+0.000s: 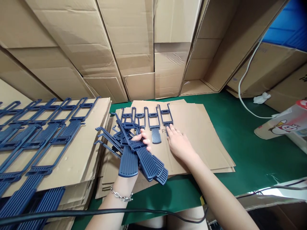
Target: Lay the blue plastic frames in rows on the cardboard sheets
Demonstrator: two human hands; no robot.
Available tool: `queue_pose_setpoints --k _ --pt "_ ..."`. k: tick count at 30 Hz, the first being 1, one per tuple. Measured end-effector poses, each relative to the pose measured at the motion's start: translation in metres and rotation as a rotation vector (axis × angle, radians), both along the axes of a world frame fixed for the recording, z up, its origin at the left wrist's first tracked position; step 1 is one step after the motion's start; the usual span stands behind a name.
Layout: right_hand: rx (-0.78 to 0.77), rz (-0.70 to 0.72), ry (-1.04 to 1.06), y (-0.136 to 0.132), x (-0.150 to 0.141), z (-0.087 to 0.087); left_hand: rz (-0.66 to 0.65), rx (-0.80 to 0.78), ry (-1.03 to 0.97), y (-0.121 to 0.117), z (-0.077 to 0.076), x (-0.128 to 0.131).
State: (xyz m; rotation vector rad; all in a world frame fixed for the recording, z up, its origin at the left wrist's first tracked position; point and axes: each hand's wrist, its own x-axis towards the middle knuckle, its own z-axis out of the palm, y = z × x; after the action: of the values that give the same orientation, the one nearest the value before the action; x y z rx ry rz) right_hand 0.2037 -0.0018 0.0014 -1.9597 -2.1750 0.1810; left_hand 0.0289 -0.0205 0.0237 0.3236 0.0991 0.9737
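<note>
My left hand (145, 139) is closed round a bunch of dark blue plastic frames with ribbed paddle ends (128, 162), which fan out over my wrist and hide most of the palm. On the cardboard sheet (199, 134) several similar blue frames (153, 119) lie side by side in a row. My right hand (178, 143) rests flat at the right end of this row, fingers stretched over the ribbed end of the rightmost frame (167, 115) and largely covering it.
A stack of cardboard sheets (72, 159) on the left carries rows of the same blue frames (48, 140). Cardboard boxes (134, 38) wall off the back. To the right are a printed cup (280, 124) and a white cable (242, 86). A black cable (100, 211) crosses in front.
</note>
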Motion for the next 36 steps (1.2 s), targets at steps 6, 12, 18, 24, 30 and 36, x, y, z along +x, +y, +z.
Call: queue_pose_setpoints --k 6,12,18,24,30,36 --pt "-0.005 0.008 -0.003 -0.004 0.001 0.002 0.004 -0.032 0.064 -0.003 0.004 0.004" --pt "0.024 0.015 -0.003 -0.005 0.002 -0.003 -0.019 -0.022 -0.012 0.005 -0.007 -0.003" --pt "-0.016 -0.002 0.023 -0.009 0.002 0.002 -0.008 -0.074 0.043 0.002 0.002 0.001" --pt "0.328 0.155 0.348 -0.029 -0.006 0.025 0.112 0.009 0.249 0.003 0.004 0.009" --pt "0.081 0.44 0.637 -0.056 -0.015 0.044 0.349 -0.002 0.47 0.009 -0.004 0.015" --pt "-0.186 0.547 1.042 -0.05 -0.012 0.042 0.302 0.075 0.502 0.004 0.0 0.016"
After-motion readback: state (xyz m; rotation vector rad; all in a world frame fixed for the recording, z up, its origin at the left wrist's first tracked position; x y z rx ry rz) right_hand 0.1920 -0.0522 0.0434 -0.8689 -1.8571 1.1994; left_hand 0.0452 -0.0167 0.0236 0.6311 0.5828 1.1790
